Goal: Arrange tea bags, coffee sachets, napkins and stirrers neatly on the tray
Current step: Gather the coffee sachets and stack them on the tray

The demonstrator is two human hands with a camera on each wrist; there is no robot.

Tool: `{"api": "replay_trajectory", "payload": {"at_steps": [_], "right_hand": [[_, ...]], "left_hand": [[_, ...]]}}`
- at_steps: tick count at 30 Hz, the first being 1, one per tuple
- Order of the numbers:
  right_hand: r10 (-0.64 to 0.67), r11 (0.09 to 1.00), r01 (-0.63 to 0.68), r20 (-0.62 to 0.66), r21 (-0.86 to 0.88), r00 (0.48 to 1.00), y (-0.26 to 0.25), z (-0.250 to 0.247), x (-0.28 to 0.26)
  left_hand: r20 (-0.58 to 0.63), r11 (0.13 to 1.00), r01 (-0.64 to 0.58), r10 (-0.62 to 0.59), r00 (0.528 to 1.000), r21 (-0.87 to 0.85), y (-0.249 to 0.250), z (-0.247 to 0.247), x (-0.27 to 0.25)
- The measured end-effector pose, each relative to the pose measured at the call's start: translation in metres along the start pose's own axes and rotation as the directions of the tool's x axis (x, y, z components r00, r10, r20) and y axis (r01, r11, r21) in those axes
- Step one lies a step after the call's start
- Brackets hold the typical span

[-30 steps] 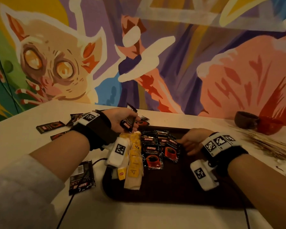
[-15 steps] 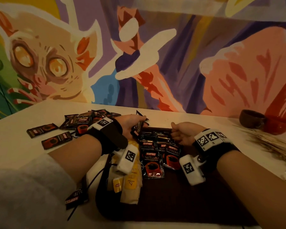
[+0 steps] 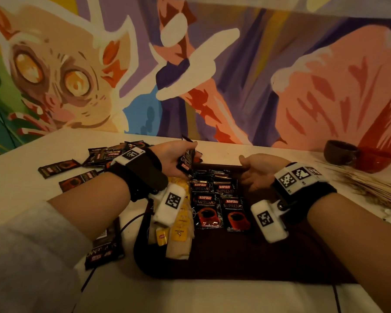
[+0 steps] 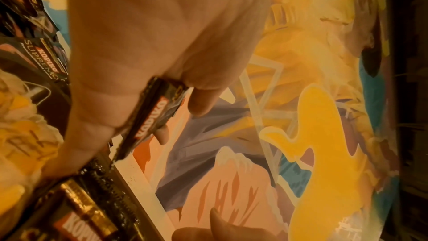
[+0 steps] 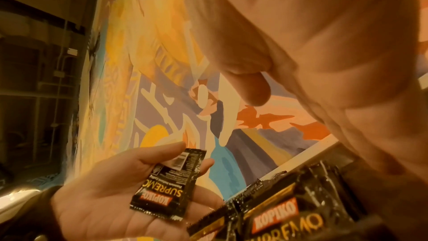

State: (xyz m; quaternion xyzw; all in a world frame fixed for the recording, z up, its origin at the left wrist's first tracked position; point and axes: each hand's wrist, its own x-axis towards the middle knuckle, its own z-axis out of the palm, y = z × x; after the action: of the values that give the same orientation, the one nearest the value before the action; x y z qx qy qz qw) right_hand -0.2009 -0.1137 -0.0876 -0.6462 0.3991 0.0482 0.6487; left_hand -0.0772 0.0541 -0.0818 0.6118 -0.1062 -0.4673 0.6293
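My left hand (image 3: 178, 158) pinches a black Kopiko coffee sachet (image 3: 186, 161) above the far left corner of the dark brown tray (image 3: 246, 258); the left wrist view shows this sachet (image 4: 151, 116) edge-on between thumb and fingers, and the right wrist view shows it (image 5: 167, 184) upside down. My right hand (image 3: 252, 175) hovers over the tray's far edge, fingers loosely curled (image 5: 251, 89), holding nothing. Several coffee sachets (image 3: 217, 204) lie in overlapping rows on the tray. Yellow tea bags (image 3: 178, 224) are stacked along its left side.
More loose sachets (image 3: 104, 154) lie on the white table to the left, and one (image 3: 104, 245) sits under my left forearm. Wooden stirrers (image 3: 370, 188) are piled at the right, behind them a dark bowl (image 3: 341, 152) and a red cup (image 3: 375, 159). A painted wall stands close behind.
My left hand has carried the sachet right, to the tray's far left corner. My right hand has lifted off the sachet rows and drifted toward the far edge.
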Motion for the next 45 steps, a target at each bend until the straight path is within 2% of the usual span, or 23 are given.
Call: {"api": "replay_trajectory", "payload": {"at_steps": [3, 11, 15, 17, 19, 20, 21, 23, 24, 27, 29, 30, 33, 34, 37, 41, 45], "right_hand": [[0.034, 0.999, -0.033, 0.016, -0.038, 0.999, 0.004, 0.003, -0.005], [-0.008, 0.999, 0.009, 0.022, -0.041, 1.000, 0.007, 0.005, -0.008], [-0.036, 0.997, 0.040, 0.060, -0.060, 0.998, 0.015, 0.007, -0.008], [-0.086, 0.991, 0.088, 0.031, -0.101, 0.996, 0.015, 0.008, -0.011], [-0.098, 0.968, 0.089, -0.029, -0.233, 0.995, 0.010, 0.009, -0.019], [-0.114, 0.938, 0.086, -0.065, -0.337, 0.991, 0.007, 0.007, -0.023], [-0.149, 0.875, 0.087, -0.093, -0.477, 0.984, 0.005, 0.004, -0.027], [-0.216, 0.682, 0.126, -0.034, -0.720, 0.976, 0.003, 0.000, -0.035], [-0.218, 0.626, 0.155, 0.019, -0.764, 0.976, 0.004, 0.000, -0.037], [-0.174, 0.570, 0.229, 0.156, -0.789, 0.972, 0.010, 0.004, -0.038], [-0.158, 0.558, 0.259, 0.206, -0.788, 0.966, 0.013, 0.007, -0.035], [-0.159, 0.513, 0.262, 0.210, -0.818, 0.965, 0.014, 0.010, -0.033], [-0.221, 0.226, 0.217, 0.167, -0.950, 0.961, 0.014, 0.018, -0.028], [-0.254, 0.174, 0.215, 0.168, -0.961, 0.953, 0.013, 0.021, -0.026], [-0.294, 0.167, 0.233, 0.177, -0.958, 0.939, 0.010, 0.026, -0.026], [-0.369, 0.202, 0.283, 0.195, -0.938, 0.909, 0.009, 0.028, -0.032], [-0.390, 0.247, 0.299, 0.187, -0.922, 0.902, 0.010, 0.029, -0.032]], "left_hand": [[0.026, 1.000, 0.013, -0.013, 1.000, 0.006, -0.002, 0.005, -0.004], [-0.027, 1.000, -0.008, 0.009, 1.000, 0.030, -0.003, 0.007, -0.011], [-0.013, 0.999, -0.013, 0.013, 1.000, 0.053, -0.007, 0.011, -0.016], [-0.007, 0.995, -0.025, 0.026, 1.000, 0.100, -0.009, 0.017, -0.020], [-0.019, 0.969, -0.059, 0.065, 0.998, 0.239, -0.008, 0.019, -0.023], [-0.027, 0.922, -0.096, 0.114, 0.993, 0.374, -0.006, 0.019, -0.024], [-0.026, 0.831, -0.136, 0.178, 0.984, 0.539, -0.003, 0.018, -0.025], [0.042, 0.551, -0.189, 0.269, 0.962, 0.813, 0.001, 0.019, -0.028], [0.089, 0.402, -0.195, 0.267, 0.959, 0.895, 0.001, 0.021, -0.028], [0.146, -0.023, -0.144, 0.190, 0.971, 0.989, -0.002, 0.032, -0.028], [0.151, -0.207, -0.122, 0.131, 0.980, 0.971, -0.006, 0.040, -0.026], [0.153, -0.252, -0.122, 0.109, 0.982, 0.960, -0.007, 0.043, -0.026], [0.171, -0.312, -0.138, 0.084, 0.982, 0.940, -0.010, 0.051, -0.023], [0.177, -0.327, -0.142, 0.079, 0.981, 0.934, -0.011, 0.053, -0.021], [0.193, -0.358, -0.160, 0.058, 0.979, 0.920, -0.015, 0.056, -0.016], [0.185, -0.376, -0.112, 0.164, 0.969, 0.920, -0.012, 0.054, -0.012], [0.197, -0.367, -0.095, 0.250, 0.948, 0.925, -0.012, 0.052, -0.009]]}}
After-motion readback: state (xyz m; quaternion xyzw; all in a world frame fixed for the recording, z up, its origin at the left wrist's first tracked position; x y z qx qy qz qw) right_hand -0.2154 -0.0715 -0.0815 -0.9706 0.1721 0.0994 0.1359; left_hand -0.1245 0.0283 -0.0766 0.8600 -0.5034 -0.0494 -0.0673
